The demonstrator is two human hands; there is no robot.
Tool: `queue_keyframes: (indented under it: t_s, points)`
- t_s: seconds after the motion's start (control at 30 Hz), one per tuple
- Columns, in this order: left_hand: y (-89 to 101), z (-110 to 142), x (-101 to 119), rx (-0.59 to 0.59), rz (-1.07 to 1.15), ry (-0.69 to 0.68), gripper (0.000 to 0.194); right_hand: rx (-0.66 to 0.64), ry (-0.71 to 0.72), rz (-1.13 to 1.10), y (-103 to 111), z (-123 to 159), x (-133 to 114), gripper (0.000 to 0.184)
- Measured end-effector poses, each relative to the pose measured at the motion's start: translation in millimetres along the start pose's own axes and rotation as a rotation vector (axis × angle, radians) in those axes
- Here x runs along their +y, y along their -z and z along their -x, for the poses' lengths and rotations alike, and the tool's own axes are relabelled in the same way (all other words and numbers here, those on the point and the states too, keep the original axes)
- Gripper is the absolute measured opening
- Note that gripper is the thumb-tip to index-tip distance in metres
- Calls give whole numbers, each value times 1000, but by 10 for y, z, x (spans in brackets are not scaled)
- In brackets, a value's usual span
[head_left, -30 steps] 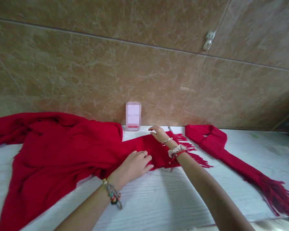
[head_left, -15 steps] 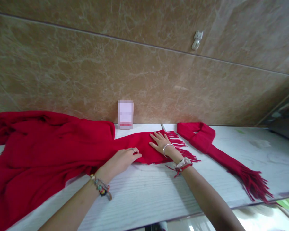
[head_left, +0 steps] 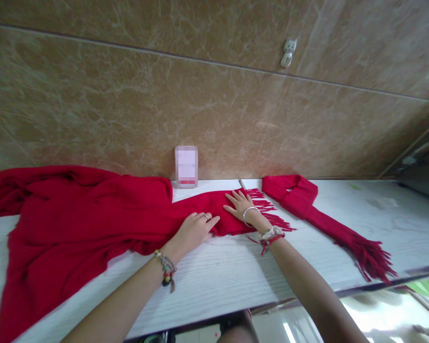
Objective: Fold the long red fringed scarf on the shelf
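Observation:
A long red scarf (head_left: pixel 157 219) lies across the white table, bunched and wrinkled on the left and drawn into a narrow strip towards its fringed end. My left hand (head_left: pixel 196 229) is at the strip's near edge, fingers curled on the cloth and one finger pointing right; its fingertips are partly hidden. Flat on the strip beside the fringe (head_left: pixel 266 207) rests my right hand (head_left: pixel 240 205), fingers spread. Just right of the fringe is a second red scarf (head_left: pixel 300 200), folded into a looped band, its tasselled end pointing towards the front edge.
A small pale card or box (head_left: pixel 186 166), its face blurred out, leans against the brown marble-tiled wall (head_left: pixel 128 105). A white cat-shaped hook (head_left: pixel 289 52) is fixed higher up. Something dark (head_left: pixel 423 166) stands at the far right, and a green object (head_left: pixel 427 288) is below the table edge.
My left hand has shifted right along the strip, and the bunched cloth's near-left edge has slid right with it. My right hand stays pressed near the fringe. The camera view has shifted slightly.

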State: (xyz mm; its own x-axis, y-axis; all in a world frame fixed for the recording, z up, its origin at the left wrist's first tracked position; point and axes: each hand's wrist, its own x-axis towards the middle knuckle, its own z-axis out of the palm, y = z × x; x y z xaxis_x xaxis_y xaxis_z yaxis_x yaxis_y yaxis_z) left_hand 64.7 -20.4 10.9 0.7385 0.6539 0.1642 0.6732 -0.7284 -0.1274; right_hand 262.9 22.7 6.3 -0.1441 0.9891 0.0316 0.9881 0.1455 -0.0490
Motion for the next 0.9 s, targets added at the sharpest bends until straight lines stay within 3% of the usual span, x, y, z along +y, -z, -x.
queue_keyframes:
  t_s: [0.23, 0.53, 0.67, 0.77, 0.9]
  points:
    - [-52, -83, 16, 73, 6, 36, 29, -8, -6, -9, -16, -20, 11, 55]
    - [184, 38, -47, 81, -54, 154, 32, 23, 12, -24, -32, -19, 36, 52]
    - [190, 74, -2, 66, -34, 168, 30, 26, 16, -29, -39, -18, 42, 52]
    - [158, 65, 51, -3, -25, 119, 25, 35, 9, -22, -46, -18, 45, 51]
    - [129, 49, 44, -24, -35, -53, 21, 30, 11, -24, -39, -12, 47, 51]
